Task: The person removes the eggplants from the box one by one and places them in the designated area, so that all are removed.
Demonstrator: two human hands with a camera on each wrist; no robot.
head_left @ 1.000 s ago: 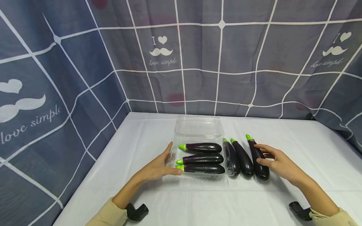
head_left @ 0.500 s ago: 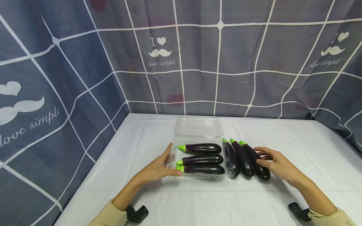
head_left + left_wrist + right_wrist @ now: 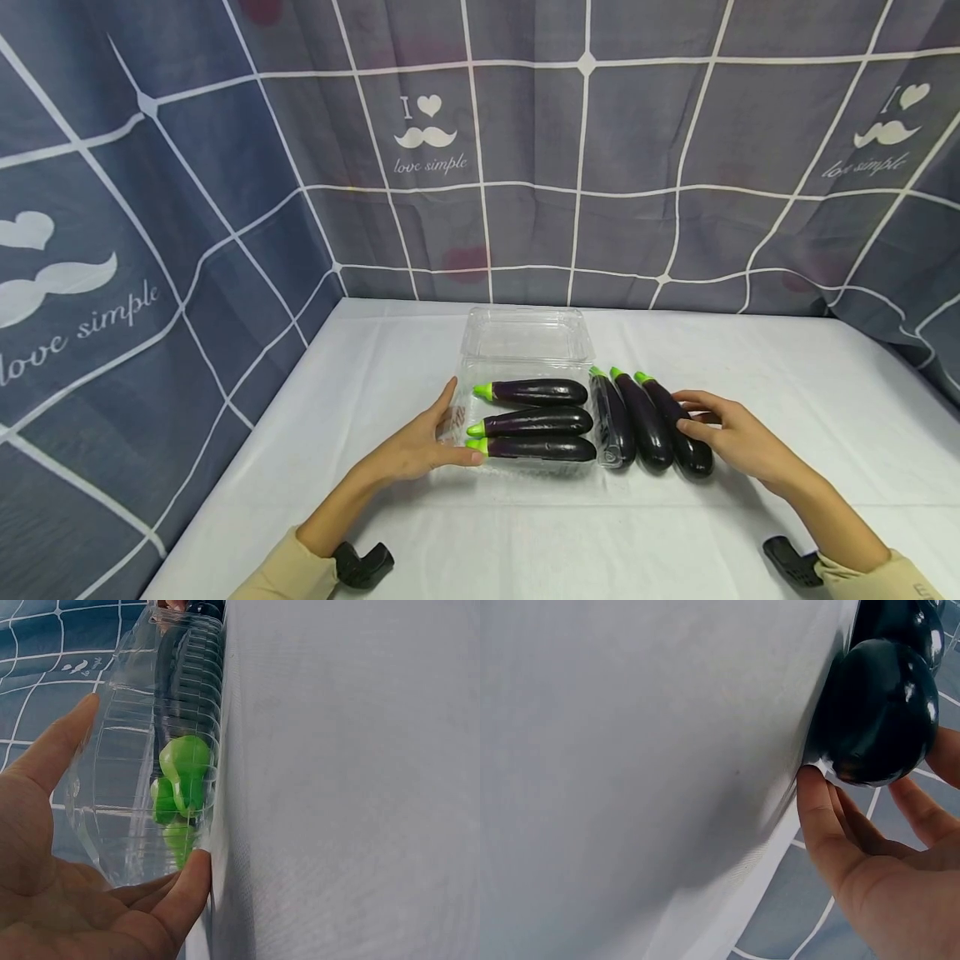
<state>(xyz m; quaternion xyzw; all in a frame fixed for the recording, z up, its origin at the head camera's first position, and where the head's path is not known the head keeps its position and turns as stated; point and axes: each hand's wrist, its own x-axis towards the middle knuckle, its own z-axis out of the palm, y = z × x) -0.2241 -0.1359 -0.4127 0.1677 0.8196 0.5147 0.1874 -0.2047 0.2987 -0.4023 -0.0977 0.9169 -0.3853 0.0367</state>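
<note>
An open clear plastic clamshell box (image 3: 525, 372) lies on the table with three dark eggplants, such as the upper one (image 3: 542, 391), placed crosswise in it. My left hand (image 3: 420, 442) touches the box's left wall with spread fingers; bright green stem ends (image 3: 185, 766) show through the plastic in the left wrist view. Right of the box, three more eggplants lie slanted side by side, the middle one (image 3: 643, 421) between its two neighbours. Against the right side of the outermost eggplant (image 3: 681, 433) rest the fingertips of my right hand (image 3: 731, 429), with fingers extended.
The box's lid (image 3: 527, 335) lies folded back toward the rear of the white-covered table (image 3: 525, 542). A grey checked curtain (image 3: 525, 150) hangs behind and at the sides. Black devices (image 3: 363, 567) are strapped at both wrists.
The outermost eggplant's stem end has swung left, so it now lies against its neighbour. My right hand, earlier over that eggplant, is now at its right side. The left hand has stayed put.
</note>
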